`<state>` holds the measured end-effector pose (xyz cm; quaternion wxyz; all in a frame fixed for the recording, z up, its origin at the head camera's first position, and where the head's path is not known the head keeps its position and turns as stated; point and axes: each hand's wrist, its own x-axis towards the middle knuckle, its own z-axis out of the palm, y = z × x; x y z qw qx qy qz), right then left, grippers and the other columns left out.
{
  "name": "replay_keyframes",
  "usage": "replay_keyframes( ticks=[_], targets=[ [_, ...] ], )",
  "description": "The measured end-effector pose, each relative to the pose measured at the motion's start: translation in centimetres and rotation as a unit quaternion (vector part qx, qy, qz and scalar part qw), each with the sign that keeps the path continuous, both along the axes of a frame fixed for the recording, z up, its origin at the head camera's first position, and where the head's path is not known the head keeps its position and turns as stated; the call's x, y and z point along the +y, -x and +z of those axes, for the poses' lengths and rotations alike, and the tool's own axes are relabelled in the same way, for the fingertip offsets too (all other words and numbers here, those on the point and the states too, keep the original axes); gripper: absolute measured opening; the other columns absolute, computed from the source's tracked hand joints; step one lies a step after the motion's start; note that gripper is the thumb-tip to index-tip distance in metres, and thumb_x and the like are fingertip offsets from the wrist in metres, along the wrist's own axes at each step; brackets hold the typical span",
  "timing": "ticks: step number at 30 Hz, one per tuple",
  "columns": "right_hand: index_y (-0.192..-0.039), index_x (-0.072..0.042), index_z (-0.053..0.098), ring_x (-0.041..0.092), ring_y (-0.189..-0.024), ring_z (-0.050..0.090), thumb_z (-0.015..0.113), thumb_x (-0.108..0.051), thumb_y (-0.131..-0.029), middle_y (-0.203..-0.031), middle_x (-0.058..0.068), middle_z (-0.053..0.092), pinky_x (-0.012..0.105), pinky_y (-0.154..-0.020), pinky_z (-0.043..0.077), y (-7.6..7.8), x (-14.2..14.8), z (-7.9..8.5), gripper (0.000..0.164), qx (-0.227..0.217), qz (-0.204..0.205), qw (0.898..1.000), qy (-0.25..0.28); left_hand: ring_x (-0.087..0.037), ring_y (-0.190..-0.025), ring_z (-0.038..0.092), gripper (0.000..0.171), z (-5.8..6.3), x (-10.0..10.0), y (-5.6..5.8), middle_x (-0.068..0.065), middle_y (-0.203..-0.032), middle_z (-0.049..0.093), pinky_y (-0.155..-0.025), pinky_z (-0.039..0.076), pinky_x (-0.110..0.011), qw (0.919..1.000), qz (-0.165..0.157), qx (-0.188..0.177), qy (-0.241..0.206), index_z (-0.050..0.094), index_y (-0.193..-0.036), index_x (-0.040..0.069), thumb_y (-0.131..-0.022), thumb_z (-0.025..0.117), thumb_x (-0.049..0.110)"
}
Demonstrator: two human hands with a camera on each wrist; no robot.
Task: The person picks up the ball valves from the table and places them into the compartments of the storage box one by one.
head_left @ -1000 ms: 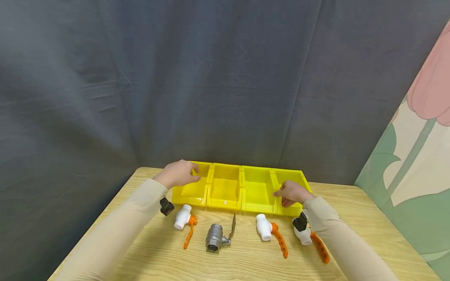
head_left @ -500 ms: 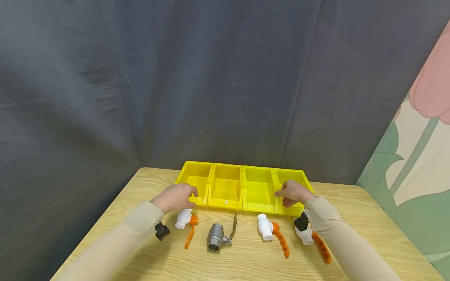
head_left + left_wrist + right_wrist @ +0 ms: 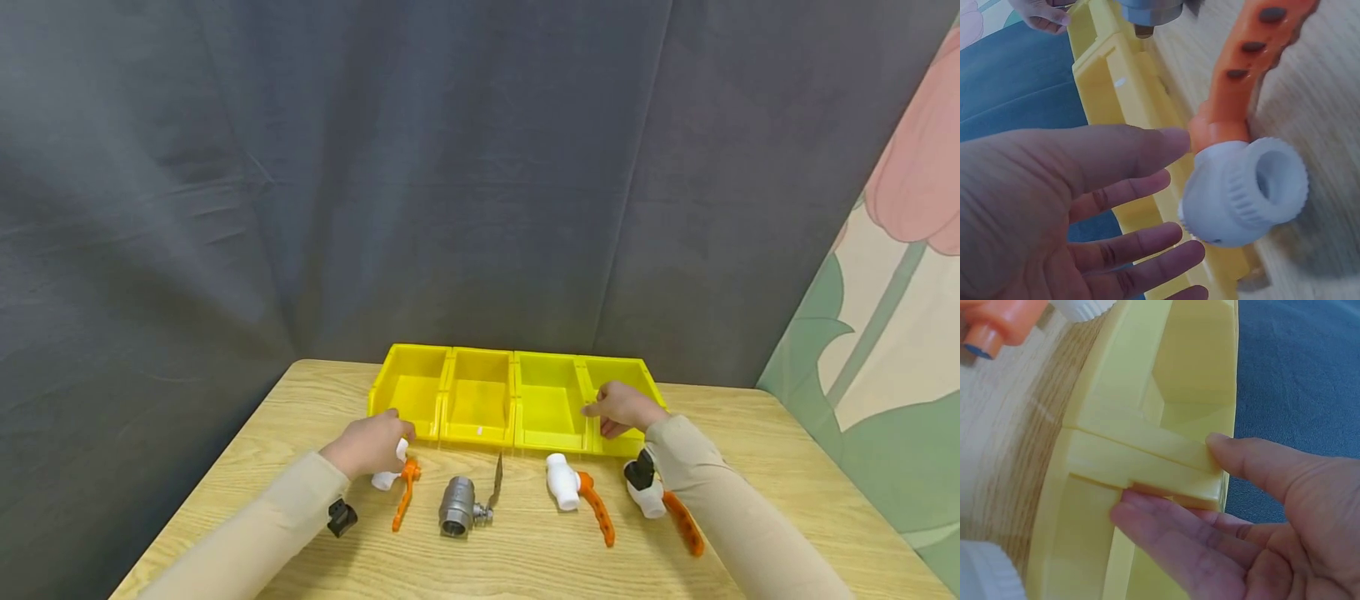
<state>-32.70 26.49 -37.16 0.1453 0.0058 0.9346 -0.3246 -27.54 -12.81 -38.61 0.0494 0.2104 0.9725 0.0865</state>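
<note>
My left hand is over a white plastic ball valve with an orange lever, partly hiding it in the head view. In the left wrist view the thumb tip overlaps the white valve's body near the lever's base, and the fingers extend behind it, spread apart. My right hand pinches the adjoining side walls of the two rightmost yellow bins, thumb on one side and fingers on the other. Those bins belong to a row along the table's back.
A grey metal ball valve lies in front of the bins. Two more white valves with orange levers lie to its right, one valve mid-right and another valve under my right wrist. A dark curtain hangs behind the wooden table.
My left hand has come down and toward me from the leftmost bin to the white valve on the left. The right hand stays at the bin walls.
</note>
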Motion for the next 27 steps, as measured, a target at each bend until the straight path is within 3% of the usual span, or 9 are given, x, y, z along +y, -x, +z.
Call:
replay_keyframes(
  ticks=[11, 20, 27],
  targets=[
    [-0.091, -0.001, 0.046, 0.02, -0.064, 0.062, 0.064, -0.02, -0.094, -0.079, 0.014, 0.06, 0.033, -0.068, 0.058, 0.0, -0.1, 0.3, 0.026, 0.0, 0.004, 1.0, 0.002, -0.019, -0.077, 0.053, 0.03, -0.9, 0.2, -0.3, -0.011, -0.096, 0.062, -0.067, 0.05, -0.036, 0.9995, 0.026, 0.001, -0.016, 0.071, -0.1, 0.008, -0.073, 0.082, 0.009],
    [-0.091, -0.001, 0.046, 0.02, -0.063, 0.062, 0.065, -0.02, -0.093, -0.079, 0.014, 0.061, 0.032, -0.066, 0.058, 0.0, -0.1, 0.0, 0.027, 0.002, 0.0, 1.0, 0.0, -0.017, -0.073, 0.054, 0.026, -1.7, 0.6, -0.6, -0.009, -0.091, 0.068, -0.069, 0.05, -0.033, 0.9987, 0.04, -0.01, -0.03, 0.071, -0.092, 0.007, -0.07, 0.076, -0.006],
    [-0.091, -0.001, 0.046, 0.02, -0.063, 0.061, 0.065, -0.02, -0.093, -0.078, 0.014, 0.06, 0.032, -0.066, 0.058, -0.1, -0.1, 0.0, 0.027, 0.004, -0.001, 1.0, 0.001, -0.017, -0.072, 0.055, 0.026, -1.8, 0.8, -0.6, -0.007, -0.089, 0.069, -0.072, 0.051, -0.035, 0.999, 0.036, 0.004, -0.027, 0.072, -0.09, 0.007, -0.069, 0.079, -0.006]
  ],
)
